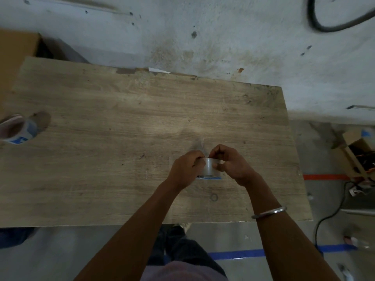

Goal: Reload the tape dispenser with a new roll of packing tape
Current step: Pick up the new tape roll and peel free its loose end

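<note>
Head view shows one roll of tape (210, 168) held between my two hands, just above the desk (121, 118), near its front edge and right of centre. The left hand (187, 166) grips the roll's left side with curled fingers. The right hand (228, 164) grips the right side, its thumb and forefinger pinching at the roll's top edge, where I judge the loose tape end lies. The roll's axis appears to run up and down, with a blue rim at its bottom; the clear tape band faces me. Both hands touch the roll, so neither is nearer.

Count: one roll, two hands, one bracelet (268, 212) on the right wrist. A blurred object (22, 128) with a blue mark sits at the desk's far left, well apart from the roll; I cannot tell whether it is the dispenser. The left hand would reach it first.
</note>
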{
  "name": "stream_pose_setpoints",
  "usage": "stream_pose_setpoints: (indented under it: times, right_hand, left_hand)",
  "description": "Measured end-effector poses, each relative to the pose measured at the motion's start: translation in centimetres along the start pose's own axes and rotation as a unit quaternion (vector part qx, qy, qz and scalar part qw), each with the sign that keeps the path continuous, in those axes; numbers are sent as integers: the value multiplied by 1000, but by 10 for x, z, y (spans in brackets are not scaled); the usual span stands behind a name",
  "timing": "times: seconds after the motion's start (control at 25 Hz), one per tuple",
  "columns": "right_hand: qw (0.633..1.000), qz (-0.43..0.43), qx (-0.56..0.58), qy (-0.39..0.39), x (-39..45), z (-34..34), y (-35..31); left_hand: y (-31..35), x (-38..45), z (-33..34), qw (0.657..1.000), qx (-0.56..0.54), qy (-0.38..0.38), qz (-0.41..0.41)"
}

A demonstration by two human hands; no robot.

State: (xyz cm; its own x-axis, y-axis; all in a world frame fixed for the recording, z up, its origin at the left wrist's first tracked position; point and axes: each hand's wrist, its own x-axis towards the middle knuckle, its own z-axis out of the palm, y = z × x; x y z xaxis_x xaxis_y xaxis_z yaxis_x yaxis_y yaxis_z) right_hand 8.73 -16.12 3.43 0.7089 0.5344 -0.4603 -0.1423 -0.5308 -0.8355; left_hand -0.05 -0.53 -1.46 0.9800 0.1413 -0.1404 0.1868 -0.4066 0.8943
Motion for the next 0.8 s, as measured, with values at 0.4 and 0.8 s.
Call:
stream_pose_setpoints:
  times: [0.4, 0.8]
  right_hand:
    - [1000, 0, 17, 14, -4, 1, 6]
    - [1000, 15, 27, 3, -3, -2, 1]
  left_hand:
    - [-1, 4, -1, 1000, -6, -2, 23]
    - [2, 4, -11, 996, -62, -60, -18]
